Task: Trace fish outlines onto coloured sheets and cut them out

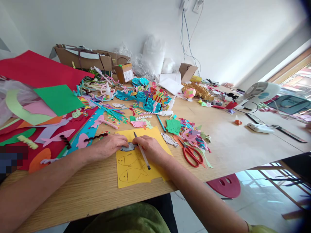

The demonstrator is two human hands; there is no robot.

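Note:
A yellow sheet of paper (155, 176) lies on the table in front of me, with two fish outlines (132, 174) drawn on its lower left. Above them a small grey paper fish cutout (128, 147) rests on the sheet. My left hand (114, 144) has its fingers bent and pressed together on the cutout's left part. At its right end, my right hand (152, 148) touches it while holding a pen (145, 157) slanted between the fingers. Some of the cutout is hidden under the fingertips. Another fish cutout (169, 139) lies at the sheet's right edge.
Red-handled scissors (191, 155) lie right of the sheet beside paper scraps (194, 132) and green squares (173, 126). Coloured sheets and pipe cleaners (110, 124) spread leftward. Glue bottles (166, 113), decorated crafts (150, 97), and cardboard boxes (84, 58) stand behind. A white fan (259, 94) is right.

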